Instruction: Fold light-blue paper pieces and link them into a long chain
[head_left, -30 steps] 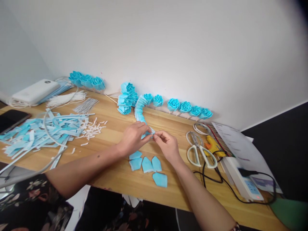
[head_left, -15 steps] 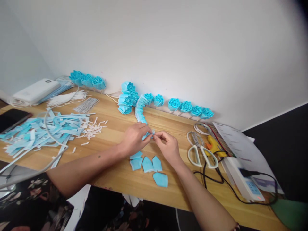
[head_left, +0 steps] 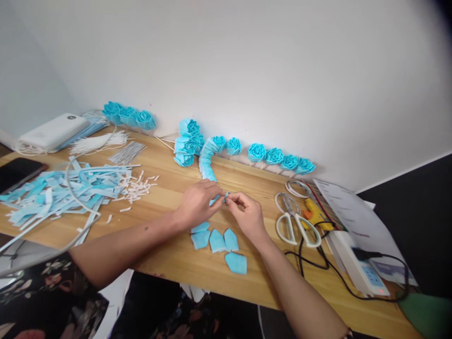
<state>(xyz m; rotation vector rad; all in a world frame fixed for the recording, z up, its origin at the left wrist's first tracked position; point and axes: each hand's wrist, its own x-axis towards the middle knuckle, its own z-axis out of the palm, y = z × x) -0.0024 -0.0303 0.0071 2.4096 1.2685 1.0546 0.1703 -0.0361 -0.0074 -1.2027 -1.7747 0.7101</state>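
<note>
My left hand (head_left: pixel 199 200) and my right hand (head_left: pixel 246 210) meet over the middle of the wooden table, fingertips pinched together. Between them is a small light-blue fabric piece (head_left: pixel 227 194), mostly covered by my fingers. Just below my hands lie several loose blue fabric petals (head_left: pixel 217 241) with pointed ends. Behind my left hand a curved row of overlapping blue petals (head_left: pixel 205 162) runs toward the wall. Finished blue fabric flowers (head_left: pixel 256 152) stand along the wall.
White-handled scissors (head_left: pixel 295 221), a yellow glue gun (head_left: pixel 316 214) and a power strip (head_left: pixel 365 268) with black cable lie at right. At left are a heap of blue strips (head_left: pixel 70 190), white scraps (head_left: pixel 137 188), a phone (head_left: pixel 19 174) and a white power bank (head_left: pixel 52 132).
My fingertips have shifted slightly on the small blue piece, which now shows less above them. Both hands stay in nearly the same place, and the things on the table have not moved.
</note>
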